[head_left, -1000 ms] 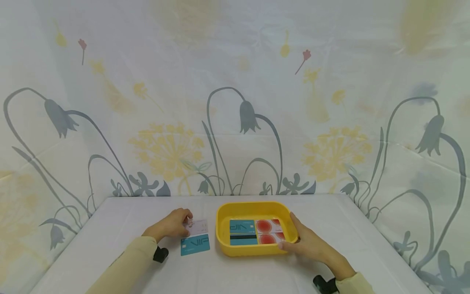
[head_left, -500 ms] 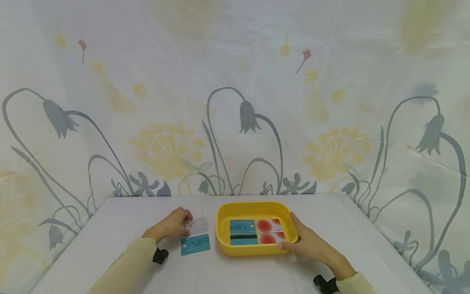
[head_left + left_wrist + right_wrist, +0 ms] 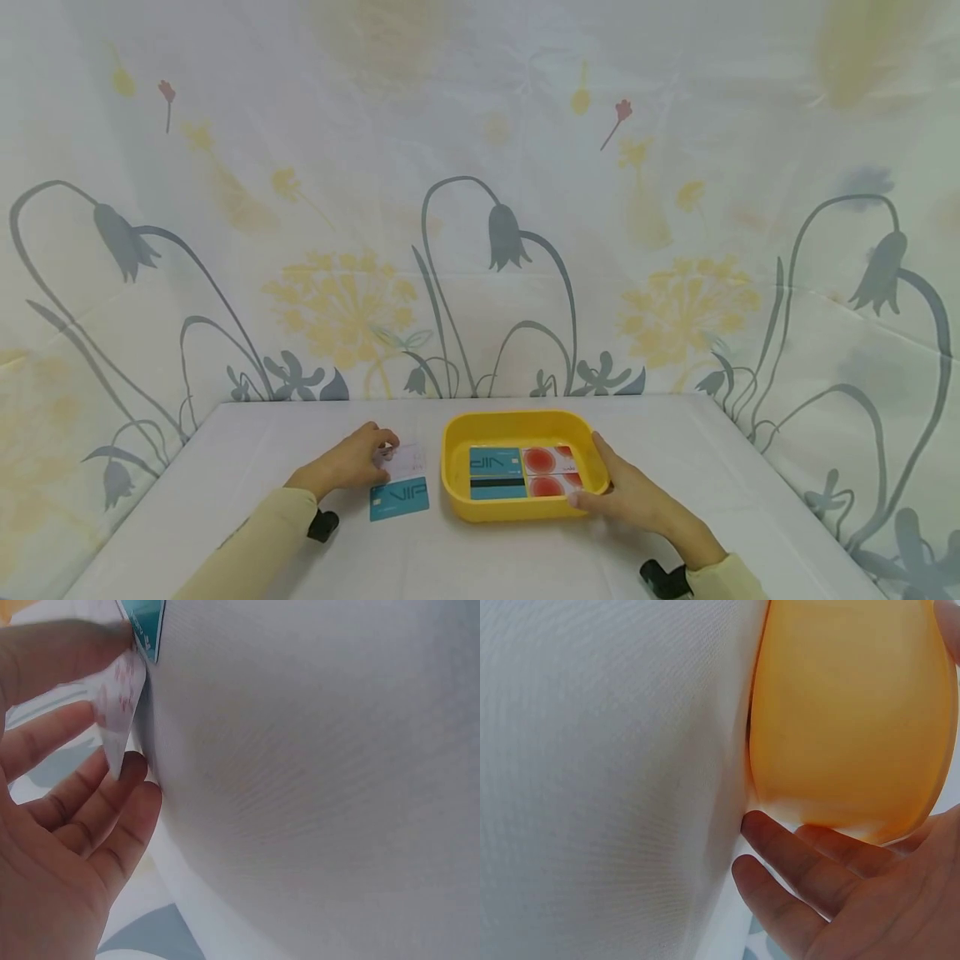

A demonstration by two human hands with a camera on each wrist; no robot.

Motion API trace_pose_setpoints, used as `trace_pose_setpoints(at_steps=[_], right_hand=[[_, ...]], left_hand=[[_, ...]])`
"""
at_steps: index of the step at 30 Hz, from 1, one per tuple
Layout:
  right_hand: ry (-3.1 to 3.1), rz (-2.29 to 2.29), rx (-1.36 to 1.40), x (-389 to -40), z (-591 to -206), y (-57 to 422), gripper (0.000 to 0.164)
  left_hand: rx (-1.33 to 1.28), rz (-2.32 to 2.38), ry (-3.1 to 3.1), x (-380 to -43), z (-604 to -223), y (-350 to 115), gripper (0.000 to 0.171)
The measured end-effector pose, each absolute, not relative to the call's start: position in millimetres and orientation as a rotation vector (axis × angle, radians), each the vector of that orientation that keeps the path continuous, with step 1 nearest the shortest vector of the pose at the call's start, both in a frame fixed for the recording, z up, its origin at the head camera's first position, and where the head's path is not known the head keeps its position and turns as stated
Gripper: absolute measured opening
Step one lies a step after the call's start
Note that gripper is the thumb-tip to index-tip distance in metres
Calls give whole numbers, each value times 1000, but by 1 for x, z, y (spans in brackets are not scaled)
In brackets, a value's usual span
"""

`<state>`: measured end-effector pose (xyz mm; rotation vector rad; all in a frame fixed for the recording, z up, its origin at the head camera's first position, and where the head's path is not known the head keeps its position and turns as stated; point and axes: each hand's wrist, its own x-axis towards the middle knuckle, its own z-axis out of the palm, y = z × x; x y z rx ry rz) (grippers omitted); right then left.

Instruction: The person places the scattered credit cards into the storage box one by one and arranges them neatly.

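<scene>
My left hand [image 3: 354, 460] pinches a pale pink-and-white card [image 3: 407, 461] by its left end, between thumb and fingers. The left wrist view has this card [image 3: 120, 705] tilted, its near edge off the cloth. Just in front of it a teal VIP card [image 3: 400, 500] lies flat on the table. On the right, my right hand [image 3: 626, 492] grips the end of a yellow tray [image 3: 517, 510], thumb at the near side and fingers round the far corner. Close up in the right wrist view, the tray's wall [image 3: 847, 712] stands between thumb and fingers.
Inside the tray, two teal cards [image 3: 495, 461] lie on the left and two white cards with red circles [image 3: 551, 461] on the right. A white cloth covers the table [image 3: 450, 558]. Behind it hangs a flower-printed curtain [image 3: 480, 275].
The left hand has lifted slightly, and the pale card's left end has risen a little with it. The right hand, tray and teal card look unmoved.
</scene>
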<state>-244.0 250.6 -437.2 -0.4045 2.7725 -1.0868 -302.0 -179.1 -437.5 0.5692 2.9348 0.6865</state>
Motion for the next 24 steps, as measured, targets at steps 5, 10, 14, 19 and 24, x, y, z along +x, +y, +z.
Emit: trace_pose_setpoints(at_steps=[5,10,14,19,24], right_hand=[[2763,-1104,-411,-244,-437,250,110],[2756,-1107,-386,-244,-437,250,110],[2758,-1111,-381,-244,-437,251,110],[2766,-1109,-387,-245,-439,251,110],[2774,-1096,-382,-245,-440,252,110]], left_hand=[[579,702,2919,-301,-437,-180,44],[571,711,2902,-301,-436,-180,44],[552,711,2896,-302,-437,-180,46],[534,700,2899,-303,-438,-179,47],[531,656,2904,-302,-438,-179,49]])
